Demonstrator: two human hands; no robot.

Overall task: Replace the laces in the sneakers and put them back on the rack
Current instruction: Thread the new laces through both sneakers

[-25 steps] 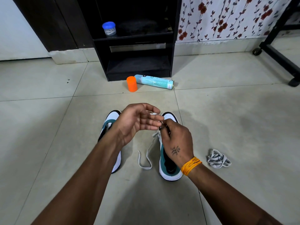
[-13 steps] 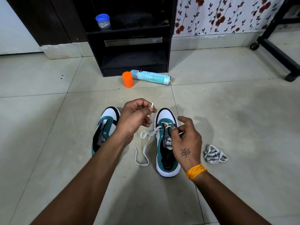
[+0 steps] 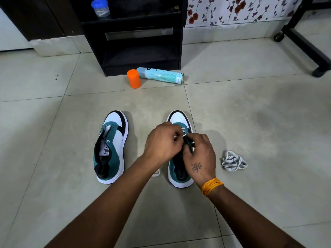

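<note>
Head view, looking down on a tiled floor (image 3: 250, 108). We see two teal, white and black sneakers standing side by side, toes pointing away from us. The left sneaker (image 3: 111, 149) stands alone with bare eyelets and no lace. Over the right sneaker (image 3: 180, 174) both hands meet at the eyelet area. The left hand (image 3: 162, 142) has its fingers curled and pinches the white lace (image 3: 184, 135) near its tip. The right hand (image 3: 199, 154), with a tattoo on its back and an orange thread band (image 3: 211, 186) at the wrist, is curled at the sneaker's tongue; we cannot tell exactly what its fingers grasp. A loop of the same lace shows on the floor beneath the left forearm. A second, bundled lace (image 3: 233, 161) lies on the floor to the right of the right sneaker, apart from it. Beyond the sneakers stands a black rack (image 3: 139, 33), with a blue-lidded jar (image 3: 100, 8) on its shelf. Before the rack, an orange cap (image 3: 134, 78) stands upright just beside a light blue spray can (image 3: 161, 75) lying on its side.
</note>
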